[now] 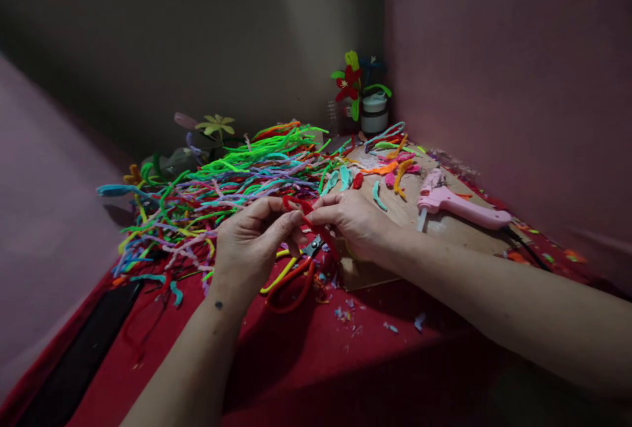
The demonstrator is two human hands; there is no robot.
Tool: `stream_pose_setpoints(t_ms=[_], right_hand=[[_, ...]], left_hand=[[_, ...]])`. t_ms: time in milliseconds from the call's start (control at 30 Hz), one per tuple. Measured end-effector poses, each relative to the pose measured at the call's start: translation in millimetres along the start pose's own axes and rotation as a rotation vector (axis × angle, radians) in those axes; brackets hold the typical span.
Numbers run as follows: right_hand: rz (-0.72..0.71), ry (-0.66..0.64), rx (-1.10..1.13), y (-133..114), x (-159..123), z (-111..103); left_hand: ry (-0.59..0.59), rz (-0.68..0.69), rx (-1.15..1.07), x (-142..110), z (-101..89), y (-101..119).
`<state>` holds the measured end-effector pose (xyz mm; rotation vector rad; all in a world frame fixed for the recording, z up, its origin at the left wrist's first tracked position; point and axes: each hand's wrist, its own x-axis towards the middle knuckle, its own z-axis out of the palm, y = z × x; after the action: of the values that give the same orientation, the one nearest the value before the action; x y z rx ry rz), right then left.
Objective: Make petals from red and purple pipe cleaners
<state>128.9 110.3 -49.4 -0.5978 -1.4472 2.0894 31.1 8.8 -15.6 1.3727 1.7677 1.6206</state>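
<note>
My left hand [264,229] pinches a red pipe cleaner [299,206] between thumb and forefinger. Fingertips of my right hand [345,216] close on the same red piece from the other side, so the two hands almost meet. The piece bends in a loop above the fingertips, and what looks like more of it hangs below my right hand. Just under the hands lie scissors [291,282] with yellow and red handles; their blades are partly hidden. Behind my left hand spreads a big heap of colourful pipe cleaners [257,170].
A pink glue gun [459,206] lies on a cardboard sheet [405,216] at the right, among short bent pieces. Pipe-cleaner flowers [349,81] stand at the back by a white container [374,114]. A black flat object [83,354] rests on the red cloth [296,361] at left.
</note>
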Motion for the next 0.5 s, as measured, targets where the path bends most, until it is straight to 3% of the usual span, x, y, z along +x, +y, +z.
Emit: stream_pose_setpoints(t_ms=[367, 500], right_hand=[[-0.002, 0.018, 0.01, 2.1, 2.3, -1.3], [-0.008, 0.011, 0.027, 4.1, 3.5, -1.3]], left_hand=[[-0.012, 0.102, 0.302, -0.5, -6.0, -3.1], [-0.08, 0.047, 0.28, -0.6, -6.4, -3.4]])
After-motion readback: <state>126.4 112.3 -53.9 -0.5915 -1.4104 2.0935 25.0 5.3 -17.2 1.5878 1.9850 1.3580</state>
